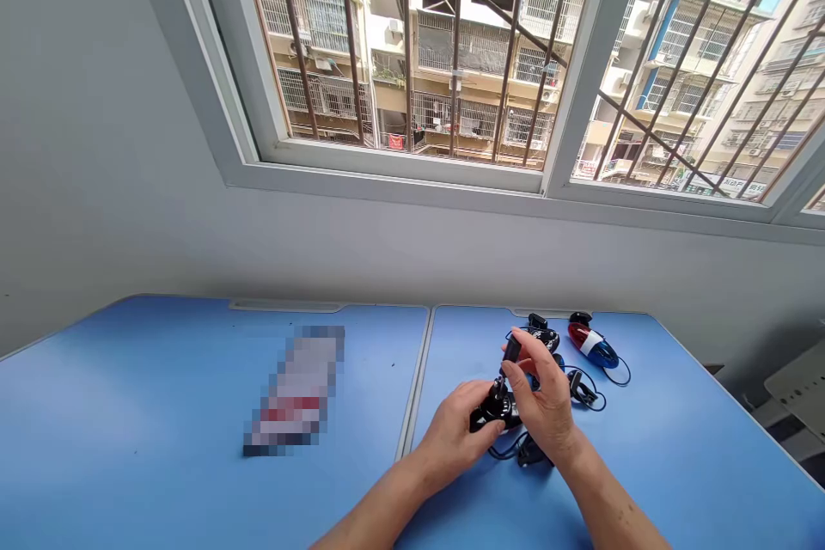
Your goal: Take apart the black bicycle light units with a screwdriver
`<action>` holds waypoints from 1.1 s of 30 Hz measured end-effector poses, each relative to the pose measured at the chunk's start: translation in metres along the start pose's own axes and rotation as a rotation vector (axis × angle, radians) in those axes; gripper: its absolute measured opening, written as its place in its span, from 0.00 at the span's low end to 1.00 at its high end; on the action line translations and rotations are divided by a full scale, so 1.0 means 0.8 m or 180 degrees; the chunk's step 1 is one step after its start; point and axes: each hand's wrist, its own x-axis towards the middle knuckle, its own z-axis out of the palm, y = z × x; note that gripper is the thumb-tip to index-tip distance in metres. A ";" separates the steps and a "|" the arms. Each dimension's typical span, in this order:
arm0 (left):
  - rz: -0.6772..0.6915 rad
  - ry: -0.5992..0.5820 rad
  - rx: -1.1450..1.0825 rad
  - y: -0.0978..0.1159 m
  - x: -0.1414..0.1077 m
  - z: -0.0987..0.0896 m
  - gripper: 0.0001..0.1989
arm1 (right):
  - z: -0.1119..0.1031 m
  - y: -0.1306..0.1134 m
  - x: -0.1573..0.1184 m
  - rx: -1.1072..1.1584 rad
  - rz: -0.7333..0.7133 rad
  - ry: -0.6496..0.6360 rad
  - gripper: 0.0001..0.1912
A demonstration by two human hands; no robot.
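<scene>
1. The landmark is the seam (418, 378) that divides the blue counter (367, 481) in two. Both hands work just to its right, above the counter.
2. The left hand (459, 428) grips a dark gadget (495, 406), thumb on the near side and fingers on the far side. The palm and fingers cover part of the gadget, so its full outline is hard to make out.
3. The right hand (545, 395) pinches a small black block (512, 350) between thumb and fingers, right of the seam and directly over the gadget. A narrow shiny part shows between block and gadget; whether it joins them is unclear.
4. Under and beside the hands, right of the seam, lie a black clip (532, 450) and a thin cable (504, 453), both partly covered by the right hand and wrist.
5. Farther right of the seam, beyond the right hand, a black lamp-like piece (546, 337) is partly hidden by the fingers. A second clip (583, 389) with a looped cord lies past the hand.
6. Farthest right of the seam among these pieces is a red and blue gadget (593, 345) with a pale middle band and its own cord.
7. Left of the seam, well apart from the hands, lies a long flat item (296, 391); pixelation hides its markings.
8. Both forearms are cut off by the bottom edge.
</scene>
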 end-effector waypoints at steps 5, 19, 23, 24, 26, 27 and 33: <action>-0.0061 0.0034 0.0074 -0.002 0.001 0.000 0.09 | 0.001 0.003 0.004 -0.0241 -0.0184 0.0023 0.21; -0.0024 -0.0076 -0.0068 -0.004 0.000 -0.001 0.12 | -0.008 -0.008 0.014 0.0301 0.0457 -0.0113 0.17; -0.0034 -0.0109 -0.0099 -0.003 0.001 -0.003 0.11 | -0.015 -0.001 0.010 0.0906 0.0811 -0.0605 0.19; -0.0033 -0.0102 -0.0089 -0.002 0.001 -0.003 0.11 | -0.016 0.000 0.009 0.1023 0.0853 -0.0675 0.20; -0.0042 -0.0082 -0.0070 0.000 0.001 -0.003 0.10 | -0.015 0.002 0.005 0.1074 0.0807 -0.0676 0.21; -0.0049 -0.0076 -0.0071 0.001 0.001 -0.003 0.10 | -0.014 0.002 0.004 0.1002 0.0715 -0.0635 0.21; -0.0115 -0.0055 0.0065 0.005 -0.002 -0.002 0.09 | -0.006 -0.004 0.007 0.0066 -0.0045 -0.0223 0.21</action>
